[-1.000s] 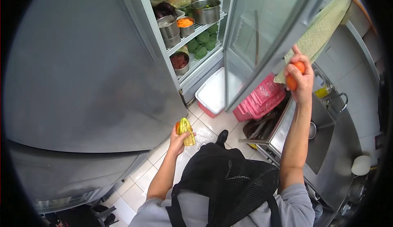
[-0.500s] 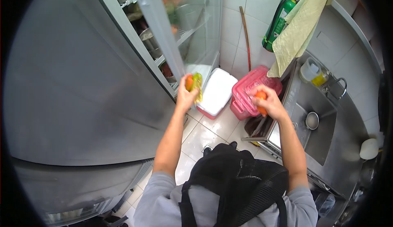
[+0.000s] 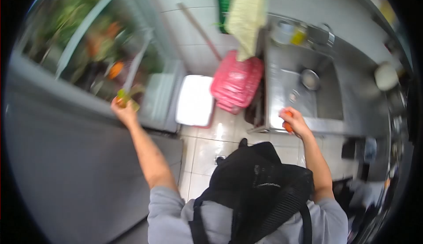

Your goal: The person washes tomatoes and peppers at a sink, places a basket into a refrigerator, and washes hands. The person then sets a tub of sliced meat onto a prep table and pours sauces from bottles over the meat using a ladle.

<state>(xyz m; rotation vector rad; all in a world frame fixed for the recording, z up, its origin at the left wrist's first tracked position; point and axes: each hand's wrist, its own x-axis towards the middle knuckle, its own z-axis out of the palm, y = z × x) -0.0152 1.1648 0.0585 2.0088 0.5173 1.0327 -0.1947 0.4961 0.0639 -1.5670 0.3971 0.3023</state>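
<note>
My left hand is closed around a bundle of green and orange vegetables, blurred and partly hidden by the fingers. It is close to the lower edge of a glass fridge door, with blurred green and orange produce visible through the glass. On the other side, my right hand grips an orange-red vegetable whose exact kind I cannot make out. That hand is over the front edge of a steel sink, where a small metal bowl sits.
A white-lidded box and a pink lidded tub stand on the tiled floor. A stick leans on the wall. A yellow cloth hangs before a green extinguisher. A grey fridge body fills the lower left.
The view has turned, and the sink and tub appear further left. My left hand has moved left with its vegetables, and the glass door now covers the shelves. The right hand keeps its hold.
</note>
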